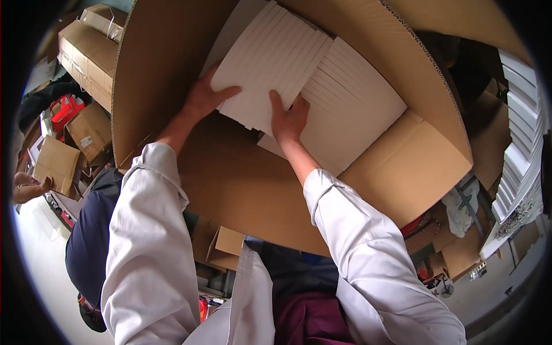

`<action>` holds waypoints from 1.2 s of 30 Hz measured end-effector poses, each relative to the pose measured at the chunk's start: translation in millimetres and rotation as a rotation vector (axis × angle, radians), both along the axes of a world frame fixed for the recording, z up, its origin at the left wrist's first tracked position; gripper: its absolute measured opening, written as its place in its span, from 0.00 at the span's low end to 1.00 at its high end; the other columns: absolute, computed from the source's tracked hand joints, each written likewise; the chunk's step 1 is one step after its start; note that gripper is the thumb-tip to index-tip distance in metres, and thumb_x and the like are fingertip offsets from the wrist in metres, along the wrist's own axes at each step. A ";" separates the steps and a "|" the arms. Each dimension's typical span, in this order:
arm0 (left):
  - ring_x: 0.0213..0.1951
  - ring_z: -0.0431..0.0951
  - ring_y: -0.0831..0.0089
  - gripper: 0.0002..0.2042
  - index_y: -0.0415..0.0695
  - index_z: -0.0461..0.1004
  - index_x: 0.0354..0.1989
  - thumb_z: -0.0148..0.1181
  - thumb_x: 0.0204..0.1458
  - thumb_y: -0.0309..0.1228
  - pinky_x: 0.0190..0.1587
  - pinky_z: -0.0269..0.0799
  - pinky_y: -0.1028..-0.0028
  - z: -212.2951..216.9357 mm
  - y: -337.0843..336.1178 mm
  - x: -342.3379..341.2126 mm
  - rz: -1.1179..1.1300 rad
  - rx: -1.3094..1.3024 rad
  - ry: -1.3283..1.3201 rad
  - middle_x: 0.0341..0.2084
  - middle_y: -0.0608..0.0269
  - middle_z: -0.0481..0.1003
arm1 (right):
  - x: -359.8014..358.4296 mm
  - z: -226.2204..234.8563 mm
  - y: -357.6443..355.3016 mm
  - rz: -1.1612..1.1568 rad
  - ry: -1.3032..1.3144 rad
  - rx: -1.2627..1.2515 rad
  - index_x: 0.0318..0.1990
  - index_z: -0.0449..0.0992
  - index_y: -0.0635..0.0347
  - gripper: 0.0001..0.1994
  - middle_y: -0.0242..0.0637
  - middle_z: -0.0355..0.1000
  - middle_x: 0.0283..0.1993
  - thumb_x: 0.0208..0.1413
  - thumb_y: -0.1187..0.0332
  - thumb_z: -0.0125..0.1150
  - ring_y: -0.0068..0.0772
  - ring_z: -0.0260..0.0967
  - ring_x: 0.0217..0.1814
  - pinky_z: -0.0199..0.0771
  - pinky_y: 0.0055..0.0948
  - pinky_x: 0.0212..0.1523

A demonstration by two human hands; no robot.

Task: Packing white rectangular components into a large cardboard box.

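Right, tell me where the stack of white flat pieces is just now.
In the head view, upper centre: the stack of white flat pieces sits inside the big cardboard box, gripped by the left hand and right hand.

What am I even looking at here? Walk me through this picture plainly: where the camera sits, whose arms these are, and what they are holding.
The one picture comes from a wide-angle camera worn on a person's head, looking down, so straight edges bend near the rim. No machine is at work: the two arms in white sleeves rising from the lower edge are the wearer's own. The left hand and the right hand both grip a stack of flat white boxes, held on edge inside a large open cardboard carton. A second row of white boxes already lies in the carton to the right. Smaller brown cartons are piled at the upper left, and more white boxes are stacked at the far right. Another person's hand shows at the left edge.
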State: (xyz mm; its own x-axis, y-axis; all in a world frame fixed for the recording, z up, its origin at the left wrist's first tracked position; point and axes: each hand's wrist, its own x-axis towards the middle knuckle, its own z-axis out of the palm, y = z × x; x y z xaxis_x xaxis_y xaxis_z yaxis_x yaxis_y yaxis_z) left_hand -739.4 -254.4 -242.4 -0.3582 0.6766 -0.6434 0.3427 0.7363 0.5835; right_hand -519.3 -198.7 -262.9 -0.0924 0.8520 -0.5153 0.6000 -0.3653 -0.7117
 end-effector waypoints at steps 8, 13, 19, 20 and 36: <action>0.60 0.74 0.62 0.42 0.44 0.62 0.69 0.74 0.46 0.45 0.62 0.68 0.67 -28.6 9.4 -3.3 0.013 0.005 -0.040 0.58 0.52 0.74 | -0.5 -24.3 -10.3 0.003 -0.032 0.085 0.56 0.73 0.62 0.26 0.51 0.69 0.53 0.56 0.54 0.66 0.50 0.64 0.58 0.67 0.43 0.57; 0.59 0.75 0.61 0.41 0.44 0.63 0.69 0.73 0.46 0.45 0.62 0.69 0.65 -48.7 16.5 1.9 0.018 -0.018 -0.048 0.57 0.50 0.75 | 2.0 -35.0 -4.7 0.056 -0.070 0.222 0.49 0.75 0.64 0.17 0.45 0.70 0.39 0.58 0.62 0.63 0.44 0.66 0.43 0.70 0.41 0.44; 0.59 0.75 0.57 0.40 0.44 0.61 0.69 0.71 0.48 0.45 0.61 0.69 0.63 -74.2 22.1 11.2 0.036 0.024 0.046 0.57 0.48 0.74 | 3.1 -35.4 11.4 0.119 -0.050 0.278 0.39 0.76 0.65 0.12 0.45 0.69 0.32 0.57 0.65 0.62 0.46 0.66 0.39 0.69 0.42 0.40; 0.59 0.74 0.55 0.41 0.44 0.61 0.69 0.71 0.47 0.46 0.61 0.70 0.62 -79.9 24.7 10.0 -0.019 -0.006 0.166 0.57 0.47 0.74 | 0.3 -33.5 13.1 0.123 -0.053 0.274 0.39 0.76 0.65 0.12 0.45 0.69 0.32 0.57 0.65 0.62 0.46 0.66 0.39 0.69 0.42 0.40; 0.57 0.75 0.47 0.43 0.40 0.61 0.68 0.68 0.48 0.52 0.59 0.71 0.58 -97.1 27.2 12.3 -0.022 0.081 0.276 0.55 0.40 0.75 | 5.9 -41.9 34.5 0.180 -0.137 0.068 0.40 0.74 0.68 0.13 0.50 0.74 0.37 0.51 0.68 0.66 0.51 0.74 0.42 0.73 0.45 0.46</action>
